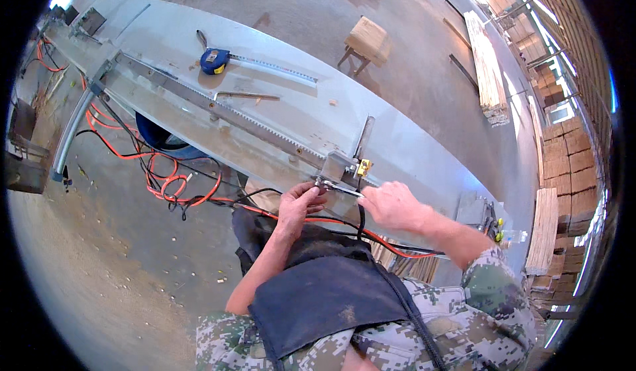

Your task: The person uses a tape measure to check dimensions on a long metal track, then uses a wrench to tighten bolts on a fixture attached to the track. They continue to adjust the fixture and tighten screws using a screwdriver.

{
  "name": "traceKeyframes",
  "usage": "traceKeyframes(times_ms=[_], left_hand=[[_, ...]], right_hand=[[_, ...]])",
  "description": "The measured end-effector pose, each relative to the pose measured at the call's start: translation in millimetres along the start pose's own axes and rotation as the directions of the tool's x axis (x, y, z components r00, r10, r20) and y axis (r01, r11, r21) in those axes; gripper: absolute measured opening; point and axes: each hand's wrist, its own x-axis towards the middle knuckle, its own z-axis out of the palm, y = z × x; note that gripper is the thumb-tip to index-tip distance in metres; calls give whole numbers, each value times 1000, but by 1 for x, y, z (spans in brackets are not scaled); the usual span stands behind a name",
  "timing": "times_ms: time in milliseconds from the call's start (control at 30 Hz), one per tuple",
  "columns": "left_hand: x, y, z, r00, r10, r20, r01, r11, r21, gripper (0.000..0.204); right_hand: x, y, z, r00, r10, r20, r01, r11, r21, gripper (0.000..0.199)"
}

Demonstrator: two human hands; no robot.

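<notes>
My right hand (395, 207) is closed around a shiny metal wrench (344, 189). The wrench's head reaches the near side of a metal bracket (336, 165) at the end of a long toothed rack (248, 126). My left hand (301, 205) pinches at the same spot, its thumb and fingertips by the wrench head; any small part between them is too hidden to name. A yellow block (364, 167) sits at the bracket's right side. From beside the bracket a black cable (361, 218) hangs down past the table edge.
On the grey metal table (397, 146) lie a blue tape measure (214, 60) with its blade out and an L-shaped metal rod (248, 95). Several hand tools (491, 222) are at the right end. Orange hoses (175, 185) loop below the near edge. Stacked wood (570, 165) stands far right.
</notes>
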Motion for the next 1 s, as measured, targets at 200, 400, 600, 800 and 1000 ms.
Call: traceKeyframes(times_ms=[200, 400, 600, 800, 1000], left_hand=[[8, 13, 1, 999, -16, 43, 14, 999, 38, 26], [14, -4, -1, 998, 21, 51, -19, 999, -32, 30], [11, -6, 0, 1000, 24, 13, -23, 998, -56, 30], [12, -8, 2, 999, 25, 24, -24, 998, -63, 29], [12, -9, -2, 999, 33, 0, -33, 997, -76, 27]], right_hand=[[57, -22, -55, 945, 27, 325, 24, 988, -154, 24], [115, -37, -77, 873, -73, 482, 188, 963, -194, 17], [175, -81, -86, 793, -18, 608, 225, 938, -265, 16], [206, -87, -74, 719, -52, 693, 338, 897, -284, 16], [130, -58, -84, 854, -223, 470, 342, 921, -185, 18]])
